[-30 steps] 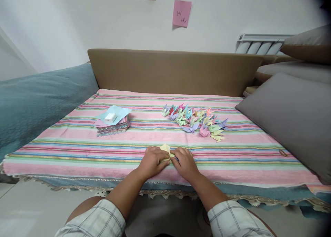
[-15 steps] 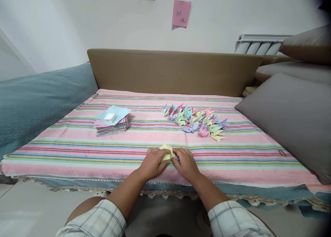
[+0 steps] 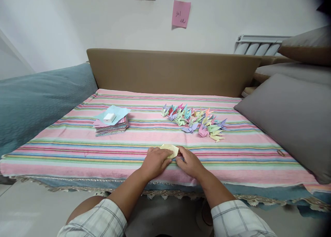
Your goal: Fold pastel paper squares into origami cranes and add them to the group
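Observation:
A small pale yellow folded paper [image 3: 170, 149] lies on the striped cloth [image 3: 77, 150] near its front edge. My left hand [image 3: 154, 163] rests on the paper's left side with fingers curled over it. My right hand [image 3: 190, 163] pinches the paper's right end with its fingertips. Farther back, a pile of several folded paper cranes [image 3: 195, 121] in pastel colours sits right of centre. A stack of coloured paper sheets [image 3: 111, 125] with a small white block [image 3: 109, 117] on top lies to the back left.
A brown padded board [image 3: 173, 71] stands behind the cloth. A teal blanket [image 3: 38, 99] lies at the left and grey cushions [image 3: 289, 116] at the right. A pink note [image 3: 181, 13] sticks to the wall. The cloth's fringed edge [image 3: 165, 194] hangs over my knees.
The yellow paper has been turned and flattened, now lying wider toward the right. My right hand shifted slightly right and my left fingers slid over the paper.

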Available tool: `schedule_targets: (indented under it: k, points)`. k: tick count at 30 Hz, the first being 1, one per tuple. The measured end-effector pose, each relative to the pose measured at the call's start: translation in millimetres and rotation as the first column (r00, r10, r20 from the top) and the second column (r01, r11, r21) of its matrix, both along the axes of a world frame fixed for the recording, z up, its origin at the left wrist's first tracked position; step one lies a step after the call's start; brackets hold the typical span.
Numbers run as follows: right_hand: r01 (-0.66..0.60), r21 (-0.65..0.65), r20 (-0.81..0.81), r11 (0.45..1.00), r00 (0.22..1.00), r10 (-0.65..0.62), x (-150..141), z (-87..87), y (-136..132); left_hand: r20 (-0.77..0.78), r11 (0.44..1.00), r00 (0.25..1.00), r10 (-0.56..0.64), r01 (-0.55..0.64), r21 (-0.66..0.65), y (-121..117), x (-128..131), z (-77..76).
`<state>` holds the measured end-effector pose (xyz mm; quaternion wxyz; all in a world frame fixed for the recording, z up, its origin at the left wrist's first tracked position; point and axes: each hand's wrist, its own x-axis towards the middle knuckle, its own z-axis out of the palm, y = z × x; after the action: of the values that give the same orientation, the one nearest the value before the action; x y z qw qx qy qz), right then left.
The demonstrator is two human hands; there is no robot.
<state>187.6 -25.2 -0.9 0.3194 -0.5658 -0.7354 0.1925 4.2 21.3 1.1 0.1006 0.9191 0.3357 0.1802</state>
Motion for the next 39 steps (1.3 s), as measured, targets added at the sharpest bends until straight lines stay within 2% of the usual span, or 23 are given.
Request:
schedule_targets:
  k: [3,7,11,16,23,28,33,36,39]
  points:
    - [0.002,-0.042,-0.037,0.999,0.999,-0.004,1,1.7,0,-0.017,0.999,1.0,-0.013,0.014,0.043,-1,2,2.0]
    - [0.179,-0.078,0.004,0.981,0.984,-0.179,-4,-1.3,2,-0.068,0.994,0.997,-0.027,0.034,0.101,-2,5,4.8]
    - [0.235,-0.12,-0.02,0.965,0.971,-0.239,-6,-3.9,5,-0.082,0.993,0.996,-0.032,0.042,0.114,-3,5,6.8]
    - [0.22,-0.133,-0.061,0.966,0.971,-0.23,-4,-4.3,6,-0.036,0.994,0.999,0.011,-0.007,0.109,1,-1,10.6]
    - [0.221,-0.124,-0.017,0.968,0.974,-0.224,-5,-1.1,5,0.003,0.99,0.991,0.134,-0.134,0.039,6,-6,12.8]
    - [0.22,-0.122,-0.005,0.968,0.975,-0.222,-6,0.7,5,0.031,0.99,0.991,0.133,-0.134,0.035,13,-10,7.1]
    - [0.208,-0.123,0.003,0.97,0.978,-0.209,-6,-0.1,4,0.036,0.992,0.992,0.12,-0.121,0.033,18,-17,7.7]
    - [0.107,-0.067,-0.005,0.992,0.994,-0.107,-5,-1.5,4,0.015,0.995,0.995,0.095,-0.095,0.024,19,-20,9.1]
    - [-0.001,-0.003,0.054,1.0,0.999,0.001,-5,-5.4,4,0.01,0.995,0.996,0.094,-0.094,0.021,20,-20,8.1]
